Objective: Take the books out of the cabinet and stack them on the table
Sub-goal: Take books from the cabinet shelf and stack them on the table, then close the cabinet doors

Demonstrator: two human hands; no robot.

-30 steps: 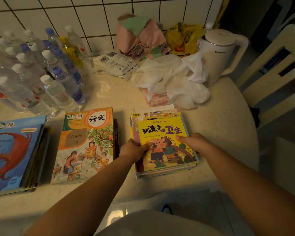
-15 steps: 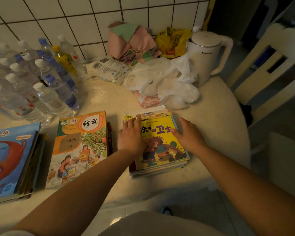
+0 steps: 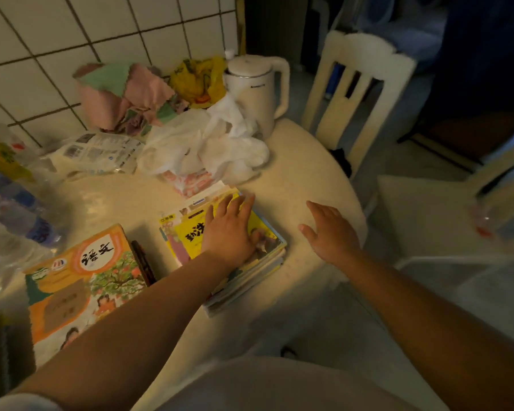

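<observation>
On the round table (image 3: 294, 161) there are already books taken out and laid down. Near the middle lies a stack of thin picture books (image 3: 244, 262), with a yellow picture book (image 3: 187, 232) on the top. The left hand (image 3: 229, 232) lies flat on this yellow cover, fingers spread and straight; it presses on the stack and grasps nothing. The right hand (image 3: 330, 232) is open too, with loose fingers, just to the right of the stack, over the bare table surface, and it holds nothing. If it touches the table I cannot tell.

To the left of the stack lies an orange textbook (image 3: 80, 280) with a tree and children on its cover, a little apart from the stack. It seems to lie on other books, but this part is too dark to be sure. At the far side of the table stand a white kettle (image 3: 255, 87), white plastic bags (image 3: 208, 143) and folded cloths (image 3: 122, 90), and at the left edge some water bottles (image 3: 15, 223), blurred.

The cabinet is not in the view, so how many books are left inside it I cannot say. My judgement is that one load is now put down and both hands are free to fetch more, and the separate piles may need to be joined into one stack
</observation>
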